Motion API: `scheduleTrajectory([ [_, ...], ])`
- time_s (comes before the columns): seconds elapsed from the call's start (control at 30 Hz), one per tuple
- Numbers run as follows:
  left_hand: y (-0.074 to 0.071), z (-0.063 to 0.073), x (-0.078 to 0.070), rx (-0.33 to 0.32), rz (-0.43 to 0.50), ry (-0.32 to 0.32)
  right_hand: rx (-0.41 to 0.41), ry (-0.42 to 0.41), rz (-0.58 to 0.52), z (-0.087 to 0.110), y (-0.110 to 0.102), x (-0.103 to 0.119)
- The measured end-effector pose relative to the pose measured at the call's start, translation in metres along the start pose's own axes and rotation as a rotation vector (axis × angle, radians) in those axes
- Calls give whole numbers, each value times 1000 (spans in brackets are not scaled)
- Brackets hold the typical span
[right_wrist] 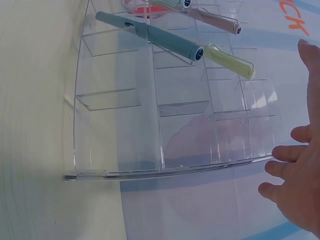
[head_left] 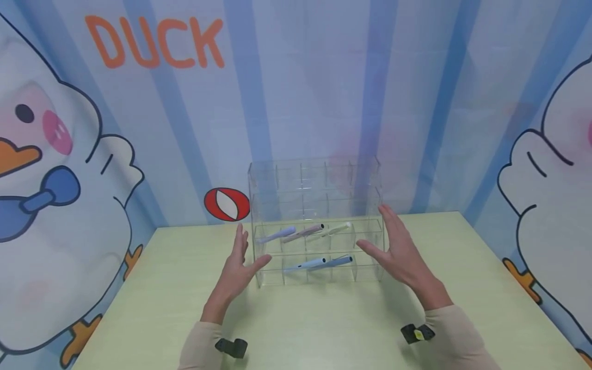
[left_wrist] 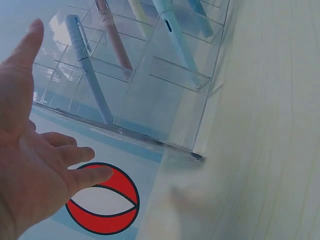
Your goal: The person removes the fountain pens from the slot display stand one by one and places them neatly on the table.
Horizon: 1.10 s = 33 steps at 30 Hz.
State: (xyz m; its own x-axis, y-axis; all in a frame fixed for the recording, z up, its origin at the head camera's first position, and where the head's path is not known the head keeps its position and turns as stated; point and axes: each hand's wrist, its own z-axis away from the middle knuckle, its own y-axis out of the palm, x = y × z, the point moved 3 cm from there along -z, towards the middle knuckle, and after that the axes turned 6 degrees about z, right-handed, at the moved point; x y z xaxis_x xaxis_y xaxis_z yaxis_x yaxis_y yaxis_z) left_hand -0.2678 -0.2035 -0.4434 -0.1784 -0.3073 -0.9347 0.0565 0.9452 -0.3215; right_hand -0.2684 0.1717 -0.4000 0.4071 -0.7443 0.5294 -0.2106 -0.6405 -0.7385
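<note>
A clear acrylic pen rack (head_left: pixel 319 199) with stepped tiers of compartments stands on the table against the backdrop. In its second tier from the bottom lean a lavender pen (head_left: pixel 279 235), a mauve pen (head_left: pixel 305 233) and a pale green pen (head_left: pixel 336 230). The lowest tier holds a light blue pen (head_left: pixel 311 264) and a darker blue pen (head_left: pixel 337 262). My left hand (head_left: pixel 237 274) is beside the rack's left side, fingers extended and thumb apart. At the right side, my right hand (head_left: pixel 401 253) has its fingers and thumb spread. Neither hand holds anything; whether either touches the rack, I cannot tell.
The pale table (head_left: pixel 319 329) ends at the backdrop (head_left: pixel 314 92), a striped blue cloth with cartoon ducks and a red ball (head_left: pixel 226 204) printed on it. Dark wrist cameras sit on both sleeves (head_left: pixel 458 334).
</note>
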Motion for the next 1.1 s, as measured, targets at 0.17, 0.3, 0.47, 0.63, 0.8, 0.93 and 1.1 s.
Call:
scheduleTrajectory([
  [0.17,3,1,0,9,28,12,13,7,-38,0,2,4],
  [0.3,5,1,0,9,44,-1,13,4,-75,-1,6,9],
  [0.47,7,1,3,4,64,-17,-3,-13,-99,-2,14,13],
  [0.63,7,1,6,19,79,13,2,-20,-115,-3,19,18],
  [0.8,7,0,7,37,61,86,6,-27,-122,-3,21,24],
  [0.93,8,-2,8,39,37,137,4,-33,-131,-5,21,28],
  [1.1,8,-2,11,19,34,131,2,-46,-138,-7,24,31],
])
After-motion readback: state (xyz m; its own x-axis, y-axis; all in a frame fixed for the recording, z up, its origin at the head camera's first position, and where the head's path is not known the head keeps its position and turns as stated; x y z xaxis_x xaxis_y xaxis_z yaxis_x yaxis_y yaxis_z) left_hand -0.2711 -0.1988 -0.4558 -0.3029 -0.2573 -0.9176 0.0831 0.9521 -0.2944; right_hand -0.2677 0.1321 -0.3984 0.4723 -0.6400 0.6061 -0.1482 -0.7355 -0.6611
